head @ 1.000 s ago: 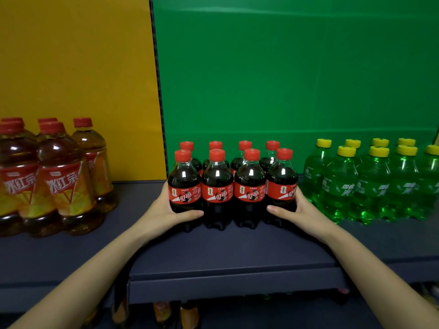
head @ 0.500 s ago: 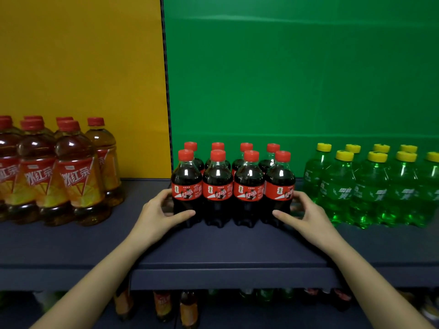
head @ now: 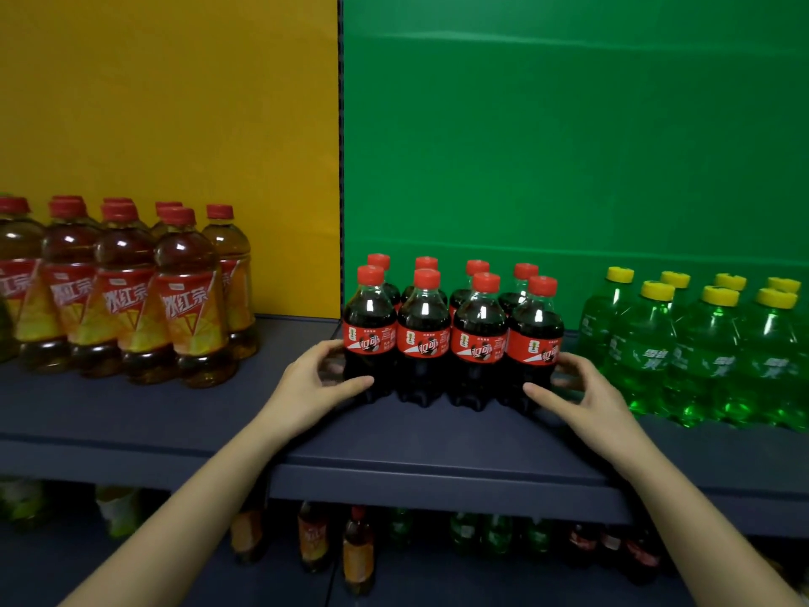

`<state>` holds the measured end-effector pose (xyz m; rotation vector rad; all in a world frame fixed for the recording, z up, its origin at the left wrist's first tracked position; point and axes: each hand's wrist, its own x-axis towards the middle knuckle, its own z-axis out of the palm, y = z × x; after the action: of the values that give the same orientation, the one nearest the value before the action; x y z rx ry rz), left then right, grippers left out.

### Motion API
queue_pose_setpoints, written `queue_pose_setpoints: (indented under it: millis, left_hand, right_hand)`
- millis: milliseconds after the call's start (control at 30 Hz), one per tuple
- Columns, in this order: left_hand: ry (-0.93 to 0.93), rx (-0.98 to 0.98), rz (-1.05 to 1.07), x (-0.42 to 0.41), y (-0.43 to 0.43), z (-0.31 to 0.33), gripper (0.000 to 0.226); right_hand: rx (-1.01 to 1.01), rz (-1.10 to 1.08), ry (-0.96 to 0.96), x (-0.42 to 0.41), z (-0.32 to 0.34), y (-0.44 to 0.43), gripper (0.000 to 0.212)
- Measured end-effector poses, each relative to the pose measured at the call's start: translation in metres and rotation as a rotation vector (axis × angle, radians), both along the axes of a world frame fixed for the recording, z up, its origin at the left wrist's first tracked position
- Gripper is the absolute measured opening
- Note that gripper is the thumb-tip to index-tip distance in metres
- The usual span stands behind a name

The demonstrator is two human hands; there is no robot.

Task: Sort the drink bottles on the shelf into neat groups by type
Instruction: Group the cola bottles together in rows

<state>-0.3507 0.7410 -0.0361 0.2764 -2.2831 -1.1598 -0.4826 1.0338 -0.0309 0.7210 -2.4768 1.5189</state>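
Slipped lower on the cola bottles (head: pixel 451 339) by the shelf (head: pixel 437 449) front edge: left hand (head: pixel 313 387), right hand (head: pixel 586 398), fingers loosely spread, touching only.

Dim even light, soft, edges bowed

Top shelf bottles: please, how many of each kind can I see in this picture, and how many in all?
Cola bottles, red caps: 8
Iced tea bottles, red caps: 8 in view, group reaches the left edge
Green soda bottles, yellow caps: 7 in view, group cut at the right edge
Total: 23 in view
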Motion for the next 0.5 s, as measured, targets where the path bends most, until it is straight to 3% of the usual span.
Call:
queue_pose_setpoints:
  millis: [67,167,233,300,500]
  left_hand:
    - [0.068,-0.095,0.042,0.017,-0.004,-0.001,0.038]
    - [0.142,-0.223,0.097,0.052,-0.02,0.0,0.014]
    - [0.141,-0.274,0.129,0.079,-0.034,0.003,0.02]
    - [0.135,-0.356,0.196,0.106,-0.052,0.003,0.029]
    - [0.084,-0.496,0.365,0.194,-0.13,0.001,0.018]
  right_hand:
    - [-0.01,-0.033,-0.002,0.008,0.0,0.002,0.059]
    - [0.013,-0.095,0.078,0.028,0.002,0.003,0.031]
    - [0.026,-0.095,0.157,0.046,0.004,-0.002,0.016]
    - [0.039,-0.053,0.186,0.068,0.007,-0.014,0.018]
    - [0.091,0.152,0.155,0.14,0.014,-0.097,0.014]
